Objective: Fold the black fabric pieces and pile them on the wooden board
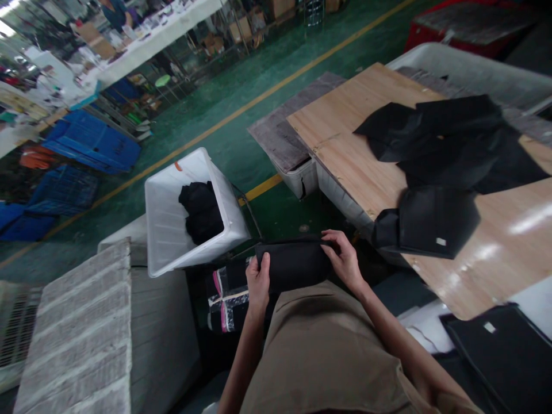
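Note:
A flat black fabric piece [295, 265], longer than it is wide, is held level in front of my waist. My left hand [259, 278] grips its left end, thumb on top and fingers hidden beneath. At the upper right corner, my right hand [344, 259] pinches the edge between thumb and fingers. Beyond my left hand stands a white plastic bin [196, 250], tilted in view, with black bundles [202, 213] inside. Several black fabric pieces [448, 144] lie spread over the plywood board [345, 121] on my right. One nearer black piece [437, 221] carries a small white label.
Left of me is a large grey-white box [86, 328]. Plastic-wrapped packs with pink strips [224, 299] sit below my left hand. Blue crates [92, 141] stand by a long workbench [142, 54], where another person [115, 14] is. A yellow line [259, 100] crosses the green floor.

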